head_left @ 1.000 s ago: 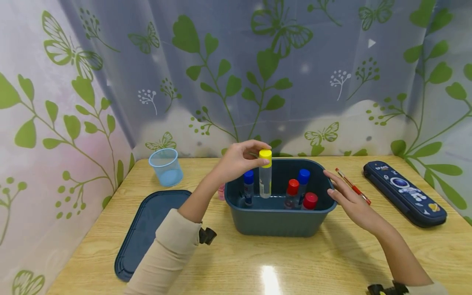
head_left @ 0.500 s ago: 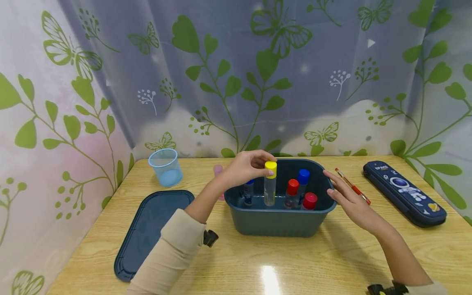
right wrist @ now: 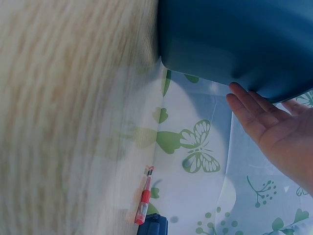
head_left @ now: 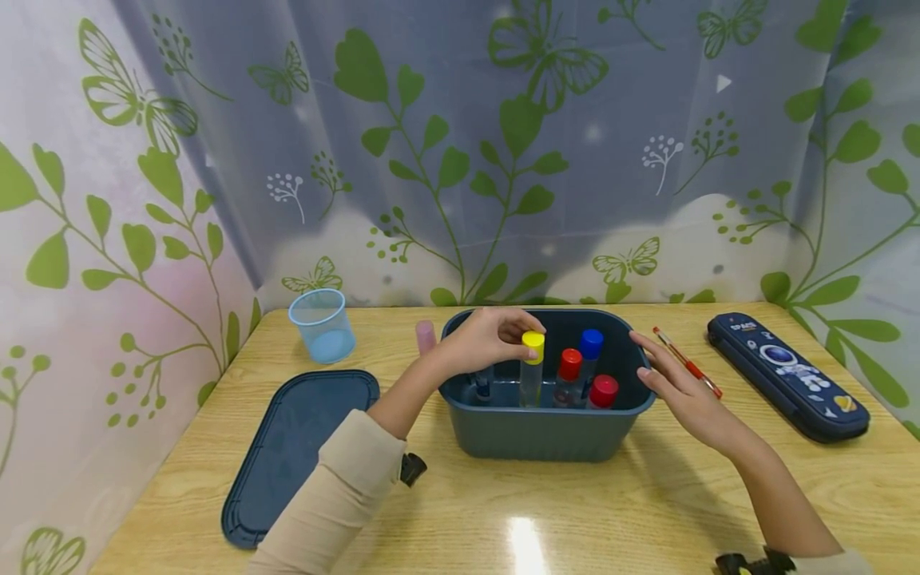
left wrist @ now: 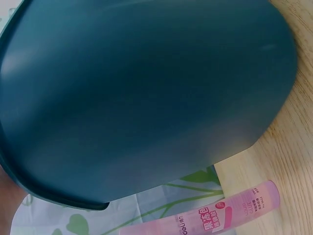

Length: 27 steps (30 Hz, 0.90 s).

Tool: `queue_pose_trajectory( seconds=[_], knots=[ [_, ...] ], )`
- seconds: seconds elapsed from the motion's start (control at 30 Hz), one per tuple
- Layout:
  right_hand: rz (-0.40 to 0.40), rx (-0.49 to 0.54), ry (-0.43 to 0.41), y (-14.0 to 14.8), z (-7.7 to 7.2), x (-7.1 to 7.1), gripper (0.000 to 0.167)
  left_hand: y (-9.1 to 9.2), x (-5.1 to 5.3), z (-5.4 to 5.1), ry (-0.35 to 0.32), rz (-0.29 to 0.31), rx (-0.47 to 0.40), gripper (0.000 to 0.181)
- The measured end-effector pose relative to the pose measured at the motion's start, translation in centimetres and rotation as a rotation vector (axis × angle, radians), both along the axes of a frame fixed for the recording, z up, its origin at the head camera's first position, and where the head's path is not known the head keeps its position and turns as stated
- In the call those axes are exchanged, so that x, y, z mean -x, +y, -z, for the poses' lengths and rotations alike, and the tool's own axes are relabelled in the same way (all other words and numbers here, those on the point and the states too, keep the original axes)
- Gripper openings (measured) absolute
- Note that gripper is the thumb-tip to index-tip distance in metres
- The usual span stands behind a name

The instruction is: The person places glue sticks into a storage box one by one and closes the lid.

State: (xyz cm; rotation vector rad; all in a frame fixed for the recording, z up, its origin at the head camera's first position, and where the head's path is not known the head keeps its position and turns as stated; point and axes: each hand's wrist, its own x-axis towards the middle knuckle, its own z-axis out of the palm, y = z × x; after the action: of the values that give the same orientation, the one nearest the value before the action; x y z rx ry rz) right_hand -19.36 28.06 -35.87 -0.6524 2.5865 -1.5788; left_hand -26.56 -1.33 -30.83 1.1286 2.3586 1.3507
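The left hand [head_left: 483, 342] pinches the yellow cap of a clear glue bottle [head_left: 531, 382], which stands upright inside the dark blue-green bin [head_left: 541, 435]. To its right in the bin are a red-capped bottle [head_left: 570, 366], a blue-capped bottle [head_left: 592, 345] and a lower red cap [head_left: 604, 391]. Another bottle [head_left: 483, 383] is partly hidden under the left hand. With fingers extended, the right hand [head_left: 686, 399] rests against the bin's right side; the right wrist view shows its fingertips [right wrist: 236, 90] touching the outer wall. In the left wrist view the bin's wall [left wrist: 146, 98] hides the bottles.
A pink glue tube [head_left: 426, 337] stands just left of the bin, also visible in the left wrist view [left wrist: 210, 215]. Farther left are a blue translucent cup [head_left: 323, 327] and a dark lid [head_left: 302, 447]. On the right lie a red pen [head_left: 688, 363] and a space-themed case [head_left: 789, 375].
The left hand has moved down and slightly right, lowering the yellow-capped bottle deeper into the bin. More of the pink tube shows behind the forearm. The right hand has stayed in place.
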Motion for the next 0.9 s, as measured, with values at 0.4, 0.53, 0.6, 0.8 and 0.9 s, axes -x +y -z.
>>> queue_pose_trajectory(
  seconds=[0.4,0.53,0.6,0.8,0.9],
  knots=[
    [-0.005,0.008,-0.003,0.01,0.10,0.03,0.054,-0.10,-0.26,0.28,0.031,-0.001,0.129,0.031],
    [-0.008,0.014,-0.010,0.02,0.08,0.04,0.054,-0.09,-0.26,0.38,0.033,0.003,0.147,0.031],
    [-0.008,0.016,-0.011,0.02,0.08,0.03,0.054,-0.09,-0.24,0.46,0.031,0.004,0.153,0.030],
    [-0.001,0.004,0.001,-0.01,0.05,0.04,0.054,-0.14,-0.19,0.68,0.042,-0.003,0.176,0.029],
    [-0.002,0.005,-0.002,0.00,0.04,0.04,0.054,-0.16,-0.20,0.77,0.044,-0.002,0.181,0.029]
  ],
)
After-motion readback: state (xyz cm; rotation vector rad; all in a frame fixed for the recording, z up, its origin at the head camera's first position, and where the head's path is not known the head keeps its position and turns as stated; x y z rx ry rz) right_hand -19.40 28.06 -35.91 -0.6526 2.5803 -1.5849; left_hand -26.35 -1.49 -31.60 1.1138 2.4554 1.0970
